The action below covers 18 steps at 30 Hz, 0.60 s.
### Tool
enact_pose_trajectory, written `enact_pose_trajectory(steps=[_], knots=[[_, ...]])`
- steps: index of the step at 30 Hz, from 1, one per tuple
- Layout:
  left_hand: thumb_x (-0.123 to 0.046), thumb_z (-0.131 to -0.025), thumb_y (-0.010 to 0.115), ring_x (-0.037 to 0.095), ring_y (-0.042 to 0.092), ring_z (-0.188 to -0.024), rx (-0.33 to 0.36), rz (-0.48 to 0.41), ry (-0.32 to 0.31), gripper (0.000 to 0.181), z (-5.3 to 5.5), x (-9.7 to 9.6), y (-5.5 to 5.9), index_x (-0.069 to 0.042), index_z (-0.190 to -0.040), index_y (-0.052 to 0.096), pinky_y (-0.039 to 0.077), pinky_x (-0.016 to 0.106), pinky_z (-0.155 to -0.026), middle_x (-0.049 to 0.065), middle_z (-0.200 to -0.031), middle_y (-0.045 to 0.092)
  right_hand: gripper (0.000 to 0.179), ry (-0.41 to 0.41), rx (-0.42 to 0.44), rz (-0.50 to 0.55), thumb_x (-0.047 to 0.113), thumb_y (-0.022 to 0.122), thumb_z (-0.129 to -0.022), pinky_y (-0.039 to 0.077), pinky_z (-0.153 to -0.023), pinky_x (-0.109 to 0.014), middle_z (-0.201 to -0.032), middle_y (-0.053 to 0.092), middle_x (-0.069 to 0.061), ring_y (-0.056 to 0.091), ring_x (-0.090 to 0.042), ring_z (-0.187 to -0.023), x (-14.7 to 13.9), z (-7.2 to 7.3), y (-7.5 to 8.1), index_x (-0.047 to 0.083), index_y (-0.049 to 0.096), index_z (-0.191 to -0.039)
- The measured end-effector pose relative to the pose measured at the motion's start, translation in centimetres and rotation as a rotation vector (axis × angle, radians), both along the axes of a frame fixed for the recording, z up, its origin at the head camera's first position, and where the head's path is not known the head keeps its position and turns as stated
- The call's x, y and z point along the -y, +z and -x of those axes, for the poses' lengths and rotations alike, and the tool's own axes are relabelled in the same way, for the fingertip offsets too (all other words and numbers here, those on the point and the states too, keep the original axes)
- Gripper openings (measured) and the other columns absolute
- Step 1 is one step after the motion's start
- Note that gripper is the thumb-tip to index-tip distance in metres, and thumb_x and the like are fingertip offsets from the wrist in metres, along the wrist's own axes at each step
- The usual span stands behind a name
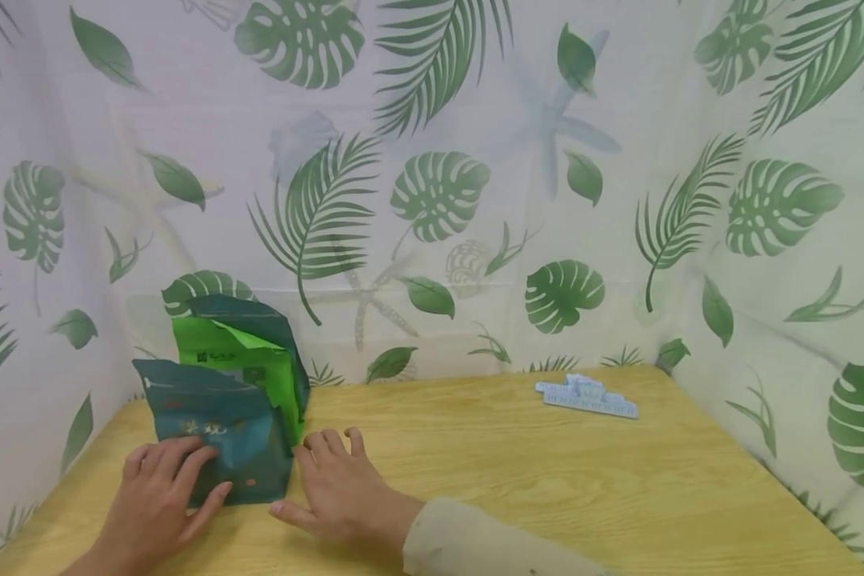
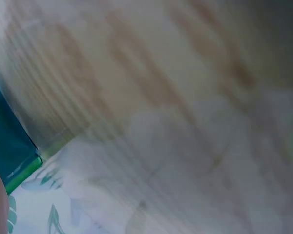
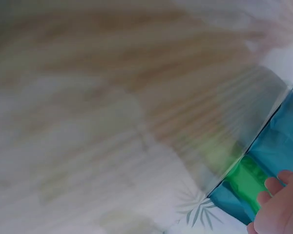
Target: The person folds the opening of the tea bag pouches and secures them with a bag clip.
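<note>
Three standing pouches form a row at the left of the table in the head view: a dark teal pouch in front, a bright green pouch behind it, and another dark teal pouch at the back. Against the lower front of the nearest pouch rests my left hand, fingers bent loosely and thumb spread. My right hand is at the row's right side, fingers spread and nothing in its grasp. The right wrist view shows its fingertips at the pouches' side edges.
Several pale blue clips lie in a small pile at the back right of the wooden table. A leaf-printed white cloth hangs round the back and sides, close behind the pouches.
</note>
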State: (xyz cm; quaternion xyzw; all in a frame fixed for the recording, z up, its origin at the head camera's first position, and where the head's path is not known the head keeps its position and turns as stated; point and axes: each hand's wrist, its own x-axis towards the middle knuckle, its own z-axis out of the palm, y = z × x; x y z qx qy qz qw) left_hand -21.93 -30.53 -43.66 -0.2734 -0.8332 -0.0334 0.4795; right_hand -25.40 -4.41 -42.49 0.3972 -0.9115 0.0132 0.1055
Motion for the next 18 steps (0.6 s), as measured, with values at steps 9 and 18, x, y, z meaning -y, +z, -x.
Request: enact_pose_trajectory(steps=[9, 18], knots=[[-0.085, -0.088, 0.030, 0.044, 0.047, -0.093, 0.090, -0.081, 0.232, 0.094, 0.0, 1.5, 0.1, 0.006, -0.093, 0.054, 0.031, 0.057, -0.078, 0.027, -0.099, 0.053, 0.071, 0.018, -0.064, -0.047, 0.068, 0.017, -0.101, 0.030, -0.102, -0.046, -0.132, 0.046, 0.003, 0.040, -0.016, -0.122, 1.3, -0.6, 0.2, 0.016, 0.051, -0.134], [-0.084, -0.072, 0.059, 0.042, 0.048, -0.081, 0.323, -0.069, 0.522, 0.097, -0.4, 2.8, -0.2, 0.010, -0.094, 0.054, 0.031, 0.056, -0.072, 0.024, -0.084, 0.052, 0.058, 0.006, -0.100, -0.079, 0.064, 0.022, -0.102, 0.031, -0.105, -0.047, -0.124, 0.049, 0.003, 0.042, -0.016, -0.120, 1.9, -0.8, 0.0, 0.019, 0.054, -0.122]])
